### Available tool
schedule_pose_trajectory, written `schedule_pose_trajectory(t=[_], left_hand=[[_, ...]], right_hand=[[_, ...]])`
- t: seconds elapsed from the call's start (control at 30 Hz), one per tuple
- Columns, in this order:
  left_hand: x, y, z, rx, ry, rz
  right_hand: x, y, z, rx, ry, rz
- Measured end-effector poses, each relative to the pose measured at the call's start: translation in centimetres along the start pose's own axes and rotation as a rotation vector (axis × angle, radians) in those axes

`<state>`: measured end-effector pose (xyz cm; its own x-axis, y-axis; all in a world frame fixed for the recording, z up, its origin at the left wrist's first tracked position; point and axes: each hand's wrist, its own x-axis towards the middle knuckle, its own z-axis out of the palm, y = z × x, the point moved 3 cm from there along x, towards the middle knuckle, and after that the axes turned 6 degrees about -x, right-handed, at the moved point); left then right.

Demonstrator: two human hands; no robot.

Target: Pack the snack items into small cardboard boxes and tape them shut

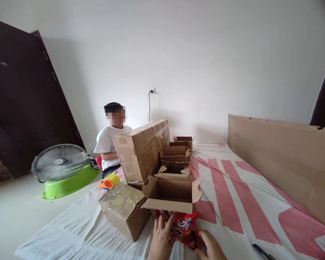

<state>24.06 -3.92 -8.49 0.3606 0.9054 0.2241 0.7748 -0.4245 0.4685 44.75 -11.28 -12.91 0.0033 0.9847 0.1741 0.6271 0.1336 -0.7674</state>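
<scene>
A red packet with white and black printed characters is between my two hands, below the nearest open cardboard box. My left hand grips the packet's left side, its fingertips just under the box's front flap. My right hand pinches the lower right edge of the packet. The box's near flap slants toward me and hangs over the top of the packet. Flaps stick out at both of its sides. Its bottom is partly hidden by the flap.
More open boxes line up behind. Taped cartons are stacked at their left, near a closed box and a roll of tape. A dark cutter lies at right. A person sits beyond; a cardboard sheet stands right.
</scene>
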Motion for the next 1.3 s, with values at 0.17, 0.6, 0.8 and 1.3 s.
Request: schedule_pose_trajectory(t=[0.17,0.6,0.8,1.3], left_hand=[[0.9,-0.3,-0.5,-0.034,0.000,0.023],[4.3,-1.1,-1.4,-0.105,-0.021,0.118],[7.1,-0.8,-1.8,-0.093,-0.033,0.136],[10.4,-1.5,2.1,-0.042,0.189,-0.046]], right_hand=[[0.0,0.2,0.1,-0.022,-0.020,0.003],[-0.1,0.3,0.0,-0.009,-0.028,0.003],[0.0,0.8,0.2,-0.024,-0.020,-0.013],[-0.3,0.0,-0.2,-0.052,0.025,-0.052]])
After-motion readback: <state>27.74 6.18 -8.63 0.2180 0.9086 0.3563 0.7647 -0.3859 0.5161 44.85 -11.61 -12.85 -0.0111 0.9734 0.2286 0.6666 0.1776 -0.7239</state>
